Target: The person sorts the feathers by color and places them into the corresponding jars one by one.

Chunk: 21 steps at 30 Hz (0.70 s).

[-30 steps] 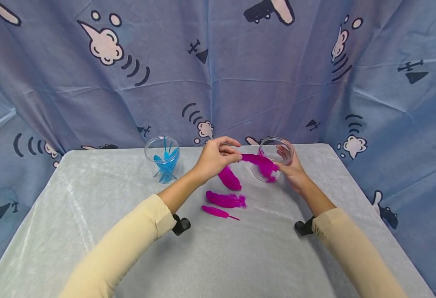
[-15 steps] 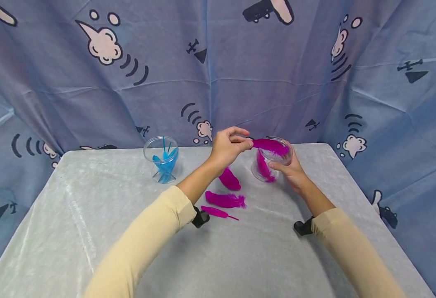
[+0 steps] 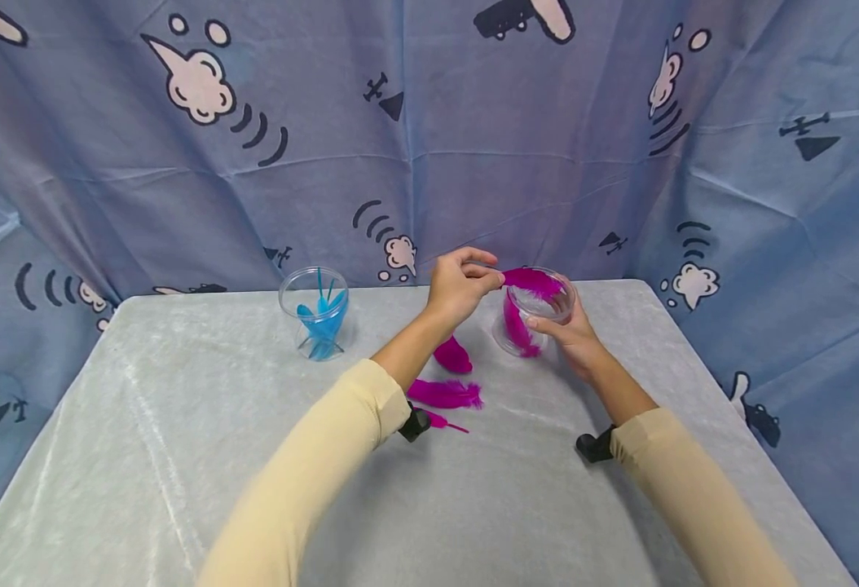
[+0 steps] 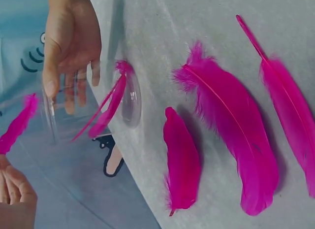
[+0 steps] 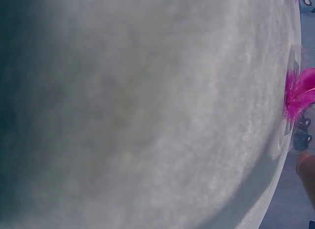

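My left hand (image 3: 460, 287) pinches a magenta feather (image 3: 535, 282) by one end, and the feather's other end lies over the mouth of a clear cup (image 3: 501, 336). With my right hand (image 3: 576, 336) I grip that cup upright on the table, thumb on the near side. Inside the cup is another magenta feather (image 3: 519, 328), also visible in the left wrist view. Three loose magenta feathers lie on the cloth: a small feather (image 4: 182, 162), a wide feather (image 4: 236, 125) and a narrow feather (image 4: 290, 113). In the right wrist view only the cup's feather (image 5: 301, 93) shows clearly.
To the left stands a second clear cup (image 3: 284, 300) with several blue feathers (image 3: 323, 328) in it, quills up. A grey cloth covers the table (image 3: 488, 505). Behind its far edge hangs a blue printed curtain (image 3: 459, 196).
My left hand has moved right and slightly up, carrying the pinched feather from in front of the cup to over its mouth. My right hand keeps its grip on the cup.
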### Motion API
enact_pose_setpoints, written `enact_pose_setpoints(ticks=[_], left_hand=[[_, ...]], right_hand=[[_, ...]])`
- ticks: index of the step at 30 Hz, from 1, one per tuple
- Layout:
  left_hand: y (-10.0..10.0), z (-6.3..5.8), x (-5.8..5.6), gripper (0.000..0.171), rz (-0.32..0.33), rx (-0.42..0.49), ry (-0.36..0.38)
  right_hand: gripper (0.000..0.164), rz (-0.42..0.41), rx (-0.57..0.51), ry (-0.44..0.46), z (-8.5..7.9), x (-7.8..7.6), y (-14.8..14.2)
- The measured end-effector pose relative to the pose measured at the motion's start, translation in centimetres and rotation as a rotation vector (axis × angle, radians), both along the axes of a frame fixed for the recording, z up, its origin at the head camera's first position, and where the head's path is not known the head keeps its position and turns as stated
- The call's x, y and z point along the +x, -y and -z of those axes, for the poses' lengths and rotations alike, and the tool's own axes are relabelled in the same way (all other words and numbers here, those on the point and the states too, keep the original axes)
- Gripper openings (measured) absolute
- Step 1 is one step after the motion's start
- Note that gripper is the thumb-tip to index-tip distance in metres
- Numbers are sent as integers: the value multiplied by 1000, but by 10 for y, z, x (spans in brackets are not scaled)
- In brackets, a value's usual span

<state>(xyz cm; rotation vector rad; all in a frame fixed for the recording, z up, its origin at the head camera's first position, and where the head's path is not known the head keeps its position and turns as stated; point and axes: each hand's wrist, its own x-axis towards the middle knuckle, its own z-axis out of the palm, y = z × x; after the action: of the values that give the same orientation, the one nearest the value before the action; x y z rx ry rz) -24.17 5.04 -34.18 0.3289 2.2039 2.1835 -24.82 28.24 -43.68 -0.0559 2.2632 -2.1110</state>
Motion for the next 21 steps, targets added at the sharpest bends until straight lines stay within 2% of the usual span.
enact_pose_setpoints(ticks=[5, 11, 21], left_hand=[[-9, 0, -2, 19, -22, -20, 16], [-19, 1, -4, 16, -49, -69, 6], [-35, 4, -4, 16, -29, -95, 38]], right_hand=[[90, -2, -11, -9, 0, 0, -1], [94, 12, 21, 22, -2, 0, -2], [91, -9, 28, 17, -2, 1, -1]])
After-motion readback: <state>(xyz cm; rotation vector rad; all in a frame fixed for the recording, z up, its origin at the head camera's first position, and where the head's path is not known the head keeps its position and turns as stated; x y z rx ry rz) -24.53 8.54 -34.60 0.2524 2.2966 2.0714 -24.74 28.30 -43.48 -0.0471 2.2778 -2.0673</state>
